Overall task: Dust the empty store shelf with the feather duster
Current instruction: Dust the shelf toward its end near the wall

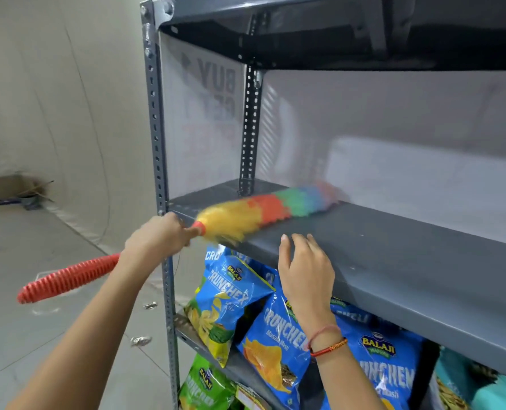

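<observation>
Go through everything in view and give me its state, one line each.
Duster: held, head lying on the shelf, blurred by motion.
Left hand: closed around the duster handle near the head.
Right hand: open, fingers resting on the shelf's front edge.
Shelf: bare apart from the duster.
Chip bags: sealed, stacked leaning on the lower shelves.
Scraps: lying loose on the floor.

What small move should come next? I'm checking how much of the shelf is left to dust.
Probably sweep the feather duster further right along the empty shelf. The left hand grips its handle near the head, and the feathers lie only over the shelf's left end; the long grey stretch to the right shows pale specks. The right hand rests on the front edge.
</observation>
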Tool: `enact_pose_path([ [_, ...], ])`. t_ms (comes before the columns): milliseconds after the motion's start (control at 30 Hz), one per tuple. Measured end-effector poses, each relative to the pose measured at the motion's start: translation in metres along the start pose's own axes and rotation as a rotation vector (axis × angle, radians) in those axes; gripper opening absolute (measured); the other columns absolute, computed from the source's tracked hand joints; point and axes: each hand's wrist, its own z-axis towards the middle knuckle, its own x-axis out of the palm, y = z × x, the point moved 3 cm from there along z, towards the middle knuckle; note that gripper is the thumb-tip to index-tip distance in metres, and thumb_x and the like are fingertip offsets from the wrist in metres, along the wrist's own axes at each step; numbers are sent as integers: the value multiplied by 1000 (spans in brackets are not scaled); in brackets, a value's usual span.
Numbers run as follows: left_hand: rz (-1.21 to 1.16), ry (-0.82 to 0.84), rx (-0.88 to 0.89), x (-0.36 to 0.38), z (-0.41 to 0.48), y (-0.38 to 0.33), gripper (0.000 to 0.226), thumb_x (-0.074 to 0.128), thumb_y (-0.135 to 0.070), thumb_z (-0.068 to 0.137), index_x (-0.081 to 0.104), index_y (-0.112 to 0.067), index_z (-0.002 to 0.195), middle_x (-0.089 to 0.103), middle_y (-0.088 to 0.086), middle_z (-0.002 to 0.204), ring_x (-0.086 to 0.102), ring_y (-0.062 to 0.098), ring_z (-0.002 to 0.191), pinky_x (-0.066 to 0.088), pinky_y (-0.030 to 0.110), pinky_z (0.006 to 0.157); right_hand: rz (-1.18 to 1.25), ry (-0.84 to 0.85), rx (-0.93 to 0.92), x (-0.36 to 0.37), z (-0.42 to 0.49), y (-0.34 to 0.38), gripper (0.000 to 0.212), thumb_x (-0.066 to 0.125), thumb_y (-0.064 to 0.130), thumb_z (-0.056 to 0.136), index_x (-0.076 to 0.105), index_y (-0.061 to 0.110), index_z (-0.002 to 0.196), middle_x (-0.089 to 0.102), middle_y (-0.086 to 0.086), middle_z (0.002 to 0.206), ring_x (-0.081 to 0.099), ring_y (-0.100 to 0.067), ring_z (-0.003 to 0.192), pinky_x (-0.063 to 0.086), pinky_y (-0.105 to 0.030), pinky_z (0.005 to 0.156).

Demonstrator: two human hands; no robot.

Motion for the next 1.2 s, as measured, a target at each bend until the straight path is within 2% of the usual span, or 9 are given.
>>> enact_pose_path([
  [67,227,-326,35,-6,-3,7,49,44,-51,92,65,-7,91,66,17,88,65,36,83,45,35,65,15,0,7,3,1,4,28,55,23,93,64,5,74,72,-17,78,68,-35,98,56,-36,70],
  [100,227,-357,51,-4,-3,14,48,43,-50,92,65,-7,91,66,17,87,64,37,82,46,35,65,21,5,2,5,2,7,28,56,23,93,63,5,73,72,-17,78,68,-35,97,56,-35,69],
  [233,-7,-34,-56,-2,3,54,51,45,-65,84,68,-20,78,66,15,77,63,33,76,53,39,72,40,45,-52,16,4,17,24,61,23,90,66,4,77,74,-19,83,68,-35,101,57,-36,69],
  [433,125,-306,-118,-8,10,62,53,43,-53,91,64,-6,86,65,20,84,60,36,74,45,34,64,18,170,-132,41,7,32,31,61,31,90,68,1,87,74,-18,94,61,-36,115,53,-40,86],
  [600,13,-77,-41,5,2,55,46,45,-60,87,64,-19,76,64,14,73,62,34,74,50,37,66,-137,194,-184,55,6,31,41,62,39,87,67,1,102,69,-18,115,61,-33,116,48,-39,97],
  [767,126,-243,-19,12,-5,34,51,39,-53,93,59,-9,77,65,16,79,61,35,73,45,33,61,-189,266,-203,59,8,30,46,49,41,93,59,3,118,61,-15,130,51,-31,127,39,-39,105],
  [900,144,-152,34,18,-9,33,57,33,-58,92,65,-11,90,60,9,70,58,31,67,43,31,55,-227,316,-229,59,9,29,50,44,40,96,49,4,130,54,-13,138,44,-29,132,35,-38,110],
  [1067,193,-168,37,23,-5,34,58,26,-53,95,63,-8,101,65,17,87,63,36,81,54,40,73,-293,417,-289,56,24,32,51,44,43,96,48,4,129,56,-14,131,49,-29,123,41,-38,99],
  [1200,116,-163,109,33,-4,38,64,23,-58,92,65,-11,104,66,15,79,63,35,77,53,39,69,-381,546,-326,61,31,30,63,32,49,99,26,5,144,32,-22,150,29,-35,139,28,-43,112],
])
